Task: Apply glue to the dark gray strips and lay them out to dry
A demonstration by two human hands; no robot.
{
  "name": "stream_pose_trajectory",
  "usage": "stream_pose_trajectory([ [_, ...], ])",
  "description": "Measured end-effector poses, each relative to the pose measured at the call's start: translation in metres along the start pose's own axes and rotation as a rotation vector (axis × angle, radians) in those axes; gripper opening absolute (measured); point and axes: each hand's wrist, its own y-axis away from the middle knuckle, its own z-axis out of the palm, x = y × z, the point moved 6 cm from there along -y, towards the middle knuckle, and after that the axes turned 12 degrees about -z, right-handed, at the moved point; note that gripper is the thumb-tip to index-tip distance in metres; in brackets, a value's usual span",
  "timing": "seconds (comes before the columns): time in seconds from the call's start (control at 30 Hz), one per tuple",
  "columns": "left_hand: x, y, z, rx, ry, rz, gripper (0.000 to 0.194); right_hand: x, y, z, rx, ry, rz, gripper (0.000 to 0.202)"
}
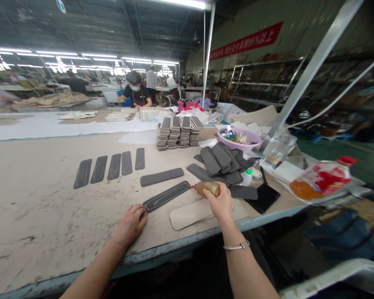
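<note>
Right forearm, bottle crosswise, nozzle leftward

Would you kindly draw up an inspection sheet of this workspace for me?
Surface: pale brown table, stained and scuffed.
Job's things: dark strip bearing a glossy line; bottle, nozzle at the strip's right end, contact unclear; row of five dark pieces; loose dark pile; neat stacks.
Clutter: purple basin holding mixed items; clear jar; red-and-white container with orange contents.
Hands: left hand at the strip's left end; right hand gripping the bottle.
Cables: one pale cord or tube, slanting at the right.
Surroundings: seated or stooping person beyond the stacks; red banner.
</note>
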Motion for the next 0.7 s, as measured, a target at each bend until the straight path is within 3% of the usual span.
stream_pose_trajectory([
  [0.27, 0.005, -0.001, -0.004, -0.033, -0.002, -0.02, 0.019, -0.006, 0.001, 0.004, -0.059, -0.187, 0.037, 0.043],
  [0.47, 0.009, 0.0, -0.006, -0.048, -0.028, -0.033, 0.019, -0.001, 0.003, 0.017, 0.064, -0.852, 0.392, 0.046],
  [0.57, 0.009, 0.001, -0.008, -0.043, -0.027, -0.038, 0.019, -0.004, 0.001, 0.019, 0.13, -1.135, 0.471, 0.045],
  [0.7, 0.011, 0.002, -0.011, -0.023, 0.006, -0.019, 0.019, -0.004, 0.0, 0.014, 0.186, -1.327, 0.524, 0.045],
])
